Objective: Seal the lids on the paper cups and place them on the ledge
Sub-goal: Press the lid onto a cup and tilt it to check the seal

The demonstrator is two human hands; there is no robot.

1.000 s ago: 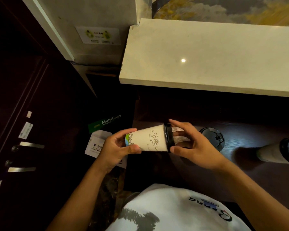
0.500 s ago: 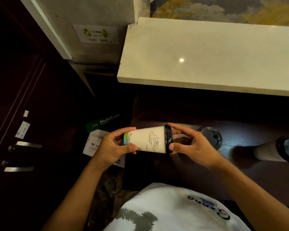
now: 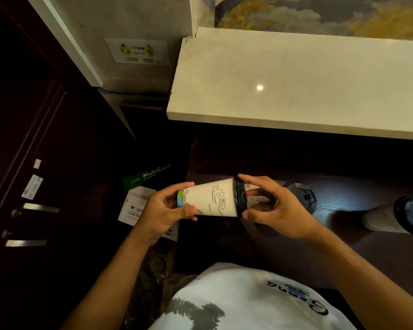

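Observation:
I hold a white paper cup (image 3: pixel 212 198) with a wave drawing on its side, tipped sideways over the dark desk's left end. My left hand (image 3: pixel 163 210) grips its base. My right hand (image 3: pixel 275 208) has thumb and fingers around the black lid (image 3: pixel 239 197) on the cup's mouth. A second cup with a black lid (image 3: pixel 396 216) lies at the right on the dark desk (image 3: pixel 343 246). Beyond my right hand, a loose black lid (image 3: pixel 301 195) rests on the desk. The pale stone ledge (image 3: pixel 296 84) runs above the desk.
A green and black paper box (image 3: pixel 150 176) and a white card (image 3: pixel 134 206) sit on the floor left of the desk. A dark cabinet with metal handles (image 3: pixel 34 208) fills the left side. A wall with a sticker (image 3: pixel 138 51) stands beside the ledge.
The cup stays sideways between both hands. My right hand's fingers have shifted slightly around the lid's rim. The view has barely moved.

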